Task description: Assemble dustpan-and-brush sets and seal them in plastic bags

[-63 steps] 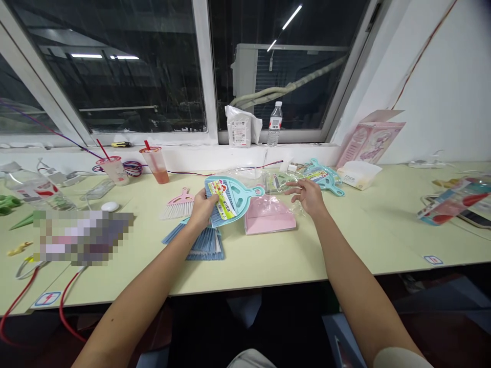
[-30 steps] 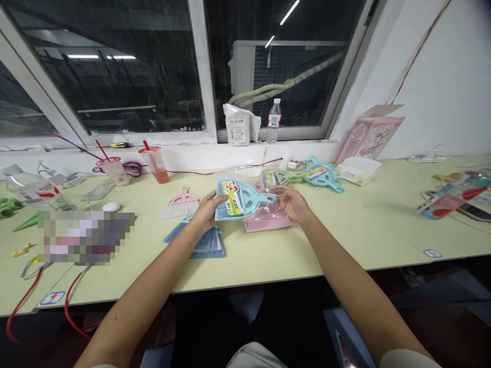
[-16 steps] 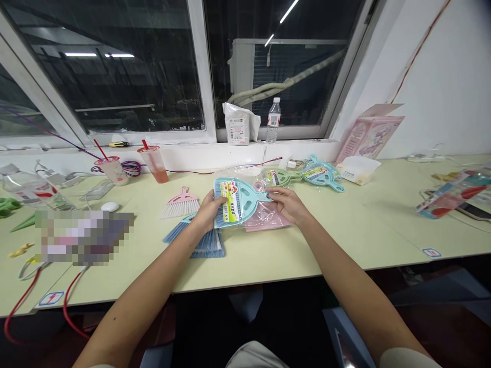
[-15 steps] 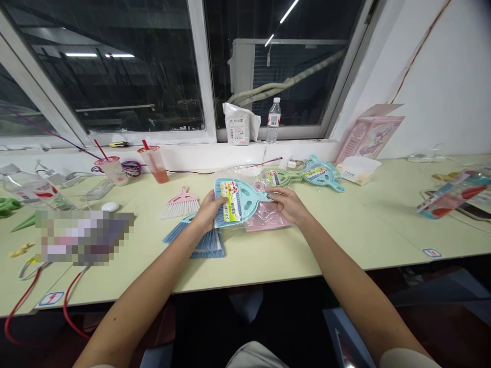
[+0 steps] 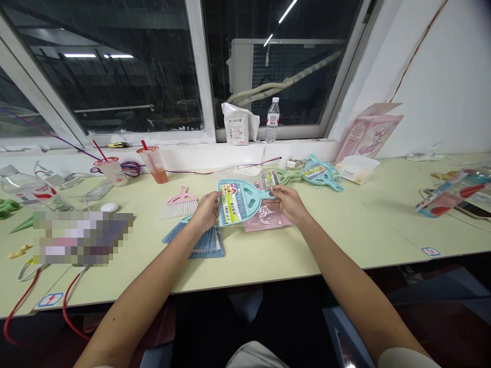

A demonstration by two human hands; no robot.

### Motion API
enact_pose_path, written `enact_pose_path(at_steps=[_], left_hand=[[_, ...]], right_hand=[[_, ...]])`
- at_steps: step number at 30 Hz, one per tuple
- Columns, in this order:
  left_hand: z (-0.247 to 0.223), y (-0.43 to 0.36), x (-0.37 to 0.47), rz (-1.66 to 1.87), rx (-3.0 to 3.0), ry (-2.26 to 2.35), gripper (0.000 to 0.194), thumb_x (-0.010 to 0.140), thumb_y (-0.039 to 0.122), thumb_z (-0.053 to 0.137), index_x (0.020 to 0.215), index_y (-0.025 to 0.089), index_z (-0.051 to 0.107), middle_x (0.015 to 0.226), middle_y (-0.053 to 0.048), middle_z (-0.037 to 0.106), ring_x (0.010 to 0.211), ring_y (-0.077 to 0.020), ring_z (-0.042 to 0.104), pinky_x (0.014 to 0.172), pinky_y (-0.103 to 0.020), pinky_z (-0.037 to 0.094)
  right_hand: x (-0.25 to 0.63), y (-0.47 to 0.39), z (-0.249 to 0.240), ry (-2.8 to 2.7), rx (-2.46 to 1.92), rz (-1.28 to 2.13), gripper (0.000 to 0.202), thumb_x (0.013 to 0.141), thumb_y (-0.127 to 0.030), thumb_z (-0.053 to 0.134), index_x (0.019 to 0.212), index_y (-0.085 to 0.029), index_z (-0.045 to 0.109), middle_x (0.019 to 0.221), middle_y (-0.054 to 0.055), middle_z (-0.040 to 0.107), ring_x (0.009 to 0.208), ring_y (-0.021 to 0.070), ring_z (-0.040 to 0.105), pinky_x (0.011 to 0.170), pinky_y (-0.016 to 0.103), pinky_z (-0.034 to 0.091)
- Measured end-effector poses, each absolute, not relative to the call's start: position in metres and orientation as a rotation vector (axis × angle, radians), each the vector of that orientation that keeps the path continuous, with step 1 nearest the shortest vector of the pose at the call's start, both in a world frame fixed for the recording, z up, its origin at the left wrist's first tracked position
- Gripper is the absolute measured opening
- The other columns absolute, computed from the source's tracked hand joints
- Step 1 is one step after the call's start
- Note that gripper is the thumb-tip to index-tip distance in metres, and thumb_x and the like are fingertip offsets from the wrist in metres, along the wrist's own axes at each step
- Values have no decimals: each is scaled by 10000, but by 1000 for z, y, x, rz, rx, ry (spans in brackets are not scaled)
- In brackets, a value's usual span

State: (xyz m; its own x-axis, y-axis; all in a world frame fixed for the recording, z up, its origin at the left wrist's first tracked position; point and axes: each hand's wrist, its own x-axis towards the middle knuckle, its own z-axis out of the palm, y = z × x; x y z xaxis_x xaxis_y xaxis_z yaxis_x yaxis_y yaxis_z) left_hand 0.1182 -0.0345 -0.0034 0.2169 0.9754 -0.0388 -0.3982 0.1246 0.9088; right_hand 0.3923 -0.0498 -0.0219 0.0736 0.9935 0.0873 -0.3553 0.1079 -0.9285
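Note:
A light-blue dustpan and brush set [image 5: 251, 200] with a yellow-green label is held up over the table in clear wrapping. My left hand [image 5: 207, 210] grips its wide bristle end at the left edge. At the other end, my right hand [image 5: 287, 203] pinches the handle tip. Behind and below it lies a pink dustpan [image 5: 268, 217] under clear plastic, partly covered. Blue-bristled brushes [image 5: 209, 244] rest on the table under my left forearm, and a pink brush with white bristles [image 5: 181, 204] lies just beyond them.
Wrapped green [image 5: 286, 177] and blue sets [image 5: 322, 174] lie at the back. Two drink cups with straws [image 5: 155, 166] stand at the left rear. A pink box [image 5: 370, 135] and a white tissue pack [image 5: 357, 169] are at the back right. A bottle [image 5: 272, 122] stands on the sill.
The wrapped set has shifted slightly right and tilted a little. My left hand's hold has moved to its left edge, and the thumb no longer lies across the label.

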Motion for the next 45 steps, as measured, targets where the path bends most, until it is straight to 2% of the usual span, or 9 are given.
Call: enact_pose_path(at_steps=[4, 11, 16, 20, 30, 34, 39, 45], left_hand=[[-7, -30, 115, 1249, 978, 791, 230, 744, 257, 722, 921, 113, 691, 913, -106, 740, 736, -184, 705, 600, -267, 569], [-6, -31, 115, 1264, 1038, 828, 334, 708, 279, 781, 980, 133, 654, 960, -109, 732, 767, -190, 701, 582, -269, 547], [-13, -28, 117, 1315, 1039, 940, 431, 640, 257, 842, 975, 166, 588, 895, -61, 696, 729, -183, 692, 621, -309, 567], [-17, -28, 116, 1410, 1143, 992, 499, 655, 281, 835, 1065, 226, 556, 865, -9, 652, 729, -177, 675, 584, -283, 552], [-18, -27, 115, 1384, 1320, 1082, 428, 713, 344, 790, 1098, 205, 661, 945, -66, 671, 776, -203, 679, 571, -280, 544], [-16, -30, 116, 1388, 1338, 1158, 509, 677, 313, 835, 1129, 207, 625, 990, -73, 671, 739, -186, 664, 547, -259, 515], [-18, -30, 116, 1414, 1292, 1204, 567, 631, 313, 880, 1102, 226, 576, 949, -43, 654, 691, -166, 648, 524, -241, 482], [-19, -26, 116, 1411, 1169, 1129, 381, 745, 356, 781, 1046, 204, 602, 900, -44, 638, 736, -187, 667, 555, -278, 535]], right_hand=[[397, -48, -24, -928, -904, 1192, 103, 781, -185, 751, 873, -186, 705, 783, 30, 674, 644, 204, 748, 620, 340, 667], [399, -47, -24, -906, -913, 1156, 92, 766, -174, 722, 852, -186, 693, 754, 19, 654, 608, 190, 730, 590, 323, 638], [396, -46, -27, -941, -918, 1142, 143, 707, -216, 752, 836, -183, 699, 732, 8, 648, 574, 165, 703, 490, 239, 505], [393, -44, -30, -988, -898, 1143, 172, 683, -246, 762, 835, -184, 709, 712, 21, 664, 579, 171, 686, 466, 235, 436], [392, -44, -30, -963, -907, 1175, 185, 678, -249, 760, 843, -182, 708, 704, 25, 662, 564, 166, 667, 485, 254, 459], [389, -46, -31, -981, -901, 1184, 186, 697, -261, 766, 859, -191, 707, 736, 26, 674, 583, 168, 677, 499, 258, 477], [385, -47, -32, -985, -901, 1207, 177, 695, -261, 765, 847, -196, 702, 729, 19, 674, 589, 169, 678, 496, 258, 483], [388, -43, -34, -941, -913, 1189, 185, 689, -243, 759, 858, -196, 700, 724, 17, 664, 580, 167, 682, 482, 251, 486]])
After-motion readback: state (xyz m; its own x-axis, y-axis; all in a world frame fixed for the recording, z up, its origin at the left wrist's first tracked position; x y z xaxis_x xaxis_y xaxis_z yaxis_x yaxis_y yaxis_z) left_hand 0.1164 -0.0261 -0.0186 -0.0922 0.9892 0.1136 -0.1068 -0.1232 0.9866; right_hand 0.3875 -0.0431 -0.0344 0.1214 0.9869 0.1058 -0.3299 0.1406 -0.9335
